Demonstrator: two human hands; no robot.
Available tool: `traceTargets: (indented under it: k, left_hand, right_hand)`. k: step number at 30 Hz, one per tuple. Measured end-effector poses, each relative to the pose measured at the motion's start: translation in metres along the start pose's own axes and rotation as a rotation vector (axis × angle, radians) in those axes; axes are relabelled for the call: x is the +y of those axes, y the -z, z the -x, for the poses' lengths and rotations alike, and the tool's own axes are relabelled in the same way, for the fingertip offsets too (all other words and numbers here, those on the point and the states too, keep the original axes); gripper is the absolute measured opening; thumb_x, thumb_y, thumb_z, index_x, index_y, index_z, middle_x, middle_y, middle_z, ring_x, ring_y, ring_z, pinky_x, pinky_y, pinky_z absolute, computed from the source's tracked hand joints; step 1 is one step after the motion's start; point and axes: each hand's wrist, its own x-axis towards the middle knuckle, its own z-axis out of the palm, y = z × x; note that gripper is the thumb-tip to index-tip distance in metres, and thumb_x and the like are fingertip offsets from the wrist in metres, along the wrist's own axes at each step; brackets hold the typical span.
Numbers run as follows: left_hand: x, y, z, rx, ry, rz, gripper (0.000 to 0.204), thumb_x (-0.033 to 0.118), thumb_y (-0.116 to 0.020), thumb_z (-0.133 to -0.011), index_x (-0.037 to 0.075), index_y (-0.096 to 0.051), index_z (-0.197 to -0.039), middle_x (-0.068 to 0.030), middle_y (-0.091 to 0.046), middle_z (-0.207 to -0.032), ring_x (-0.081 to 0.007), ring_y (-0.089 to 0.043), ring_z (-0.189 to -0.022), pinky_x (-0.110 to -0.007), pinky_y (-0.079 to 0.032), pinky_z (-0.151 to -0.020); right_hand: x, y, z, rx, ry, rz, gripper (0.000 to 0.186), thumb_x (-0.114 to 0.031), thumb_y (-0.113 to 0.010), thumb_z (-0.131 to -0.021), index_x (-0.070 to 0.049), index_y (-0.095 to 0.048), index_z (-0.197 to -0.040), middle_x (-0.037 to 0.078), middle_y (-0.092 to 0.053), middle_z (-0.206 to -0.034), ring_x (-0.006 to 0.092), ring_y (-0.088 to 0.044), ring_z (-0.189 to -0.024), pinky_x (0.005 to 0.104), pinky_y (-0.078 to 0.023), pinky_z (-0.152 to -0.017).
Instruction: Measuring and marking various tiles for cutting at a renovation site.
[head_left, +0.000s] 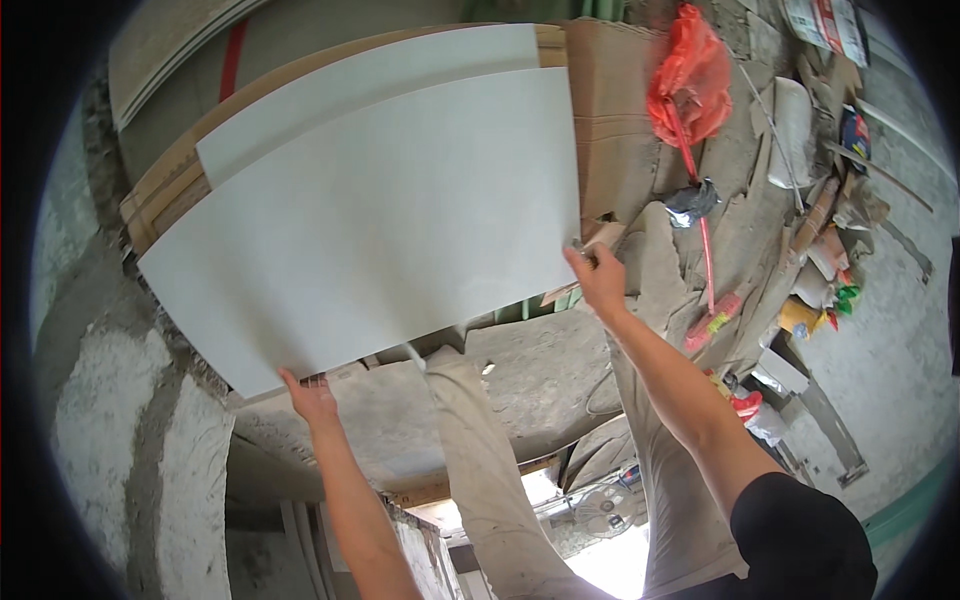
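Note:
A large white panel (390, 210) lies over a second white sheet (380, 70) and a cardboard-edged stack (150, 215). My left hand (310, 396) grips the near edge of the top panel toward the left, its fingers partly under it. My right hand (600, 275) is closed at the right edge, near the lower corner, beside a torn cardboard piece (605, 235). A small dark bit shows at those fingertips, too small to name. My trousered legs (470, 440) show below the panel.
A red plastic bag (688, 80) and pink-handled broom (715, 322) lie at right, with sacks (790, 130), rods and rubble beyond. A rough concrete ledge (530, 380) runs below the panel. A patched wall (120, 430) stands left. A fan (605, 510) shows at bottom.

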Motion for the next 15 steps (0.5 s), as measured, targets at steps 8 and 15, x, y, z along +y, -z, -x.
traceTargets:
  k: [8,15]
  left_hand:
    - [-0.123,-0.106,0.123,-0.325,0.093,0.234,0.066,0.048,-0.067,-0.109,0.01,-0.051,-0.16,-0.0053,-0.057,-0.161,-0.0263,-0.055,-0.144,-0.044,-0.046,-0.122]
    - [-0.158,-0.131,0.142,-0.469,0.111,0.33,0.07,0.049,-0.071,-0.106,0.013,-0.05,-0.161,-0.0031,-0.055,-0.163,-0.0258,-0.052,-0.147,-0.046,-0.043,-0.126]
  right_hand:
    - [-0.006,0.004,-0.005,-0.172,-0.108,-0.207,0.053,-0.047,-0.084,-0.096,0.002,-0.064,-0.092,0.008,-0.059,-0.074,0.016,-0.049,-0.07,0.0362,-0.046,-0.066]
    - [0.007,0.015,-0.022,-0.299,-0.087,-0.202,0.058,-0.051,-0.085,-0.094,0.003,-0.065,-0.094,0.01,-0.057,-0.071,0.0174,-0.048,-0.069,0.0381,-0.046,-0.066]
